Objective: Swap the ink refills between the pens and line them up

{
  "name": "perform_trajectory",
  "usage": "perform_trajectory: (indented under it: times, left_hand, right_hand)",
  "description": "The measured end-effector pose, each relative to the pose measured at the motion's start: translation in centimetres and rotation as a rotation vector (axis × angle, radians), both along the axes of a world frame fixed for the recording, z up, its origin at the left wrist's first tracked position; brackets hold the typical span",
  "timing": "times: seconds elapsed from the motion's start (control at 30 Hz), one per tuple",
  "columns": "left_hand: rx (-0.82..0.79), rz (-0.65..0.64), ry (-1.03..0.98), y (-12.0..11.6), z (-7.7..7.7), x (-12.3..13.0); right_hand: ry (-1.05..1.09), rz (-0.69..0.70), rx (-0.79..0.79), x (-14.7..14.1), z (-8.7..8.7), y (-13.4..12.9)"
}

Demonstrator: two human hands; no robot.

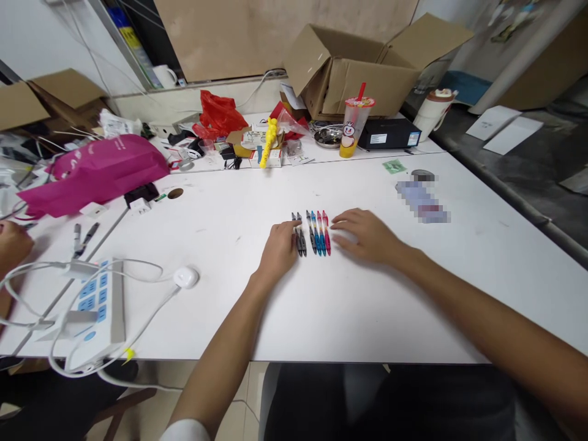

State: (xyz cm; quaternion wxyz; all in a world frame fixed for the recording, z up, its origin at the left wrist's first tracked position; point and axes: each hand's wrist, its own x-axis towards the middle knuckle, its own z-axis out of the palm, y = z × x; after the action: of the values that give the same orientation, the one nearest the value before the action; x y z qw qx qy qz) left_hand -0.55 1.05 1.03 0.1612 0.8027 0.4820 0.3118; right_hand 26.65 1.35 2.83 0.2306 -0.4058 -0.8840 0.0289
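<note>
Several click pens lie side by side on the white table, pointing away from me. Two black pens (300, 242) form the left end of the row, a small gap away from another black pen (313, 240). Beside that one are blue pens (320, 242), with a red pen (327, 242) at the right end. My left hand (279, 248) rests against the left black pens, one finger reaching over them; its other fingers are partly hidden. On the other side, my right hand (365, 236) has its fingers apart, with the fingertips close to the red pen.
A white power strip (117, 306) with cables and a round white charger (185, 277) lie at left. Another person's hand (15, 245) shows at the left edge. Behind stand a magenta bag (105, 174), a drink cup (353, 128) and a cardboard box (367, 86).
</note>
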Motion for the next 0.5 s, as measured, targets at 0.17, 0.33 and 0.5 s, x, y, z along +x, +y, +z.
perform_trajectory:
  times: [0.17, 0.33, 0.5]
  left_hand:
    - [-0.056, 0.001, -0.077, 0.1, -0.3, -0.1]
    - [-0.089, -0.026, -0.095, 0.2, -0.7, -0.1]
    - [-0.114, -0.044, -0.131, 0.4, -1.0, -0.2]
  right_hand:
    - [-0.098, 0.061, -0.013, -6.0, 0.2, -1.4]
    - [-0.15, 0.063, -0.011, -6.8, -0.3, -1.4]
    - [-0.147, 0.085, 0.097, -6.8, -0.3, -1.2]
